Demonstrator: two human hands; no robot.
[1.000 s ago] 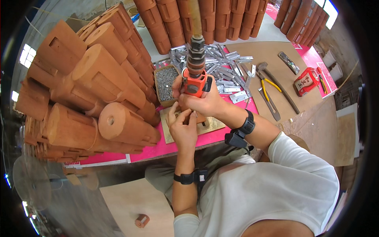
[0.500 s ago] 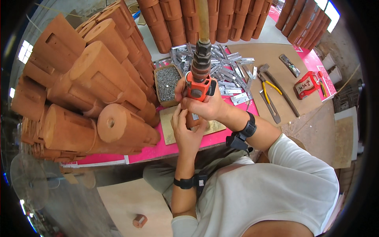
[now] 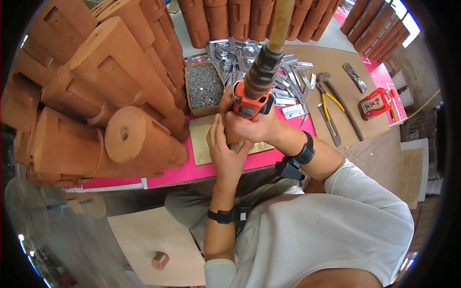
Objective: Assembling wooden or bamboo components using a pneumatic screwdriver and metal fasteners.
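An orange and black power driver [image 3: 250, 104] stands upright, a thick tan hose or rod [image 3: 281, 29] rising from its top. Closed around its body is my right hand [image 3: 257, 127]. Beneath it, my left hand [image 3: 226, 153] wraps a brown-orange clay-coloured piece [image 3: 234, 142], most of which my hands and the driver cover. That piece rests over a pale wooden board [image 3: 201, 144] at the near table edge. The driver's tip is hidden. Just beyond my hands sit a box of small screws [image 3: 205, 86] and a heap of silver metal hinges or brackets [image 3: 288, 86].
Brown-orange cylinders [image 3: 127, 134] are stacked high on the left, with more rows [image 3: 240, 19] at the back. On the right lie a hammer [image 3: 343, 105], yellow-handled pliers [image 3: 331, 103], a flat metal bar [image 3: 330, 129] and a red bottle [image 3: 377, 103]. A small cylinder [image 3: 160, 260] lies on a pale panel below.
The driver's upper end and its hose now lean further right. My whole view has shifted slightly. Both hands keep their holds.
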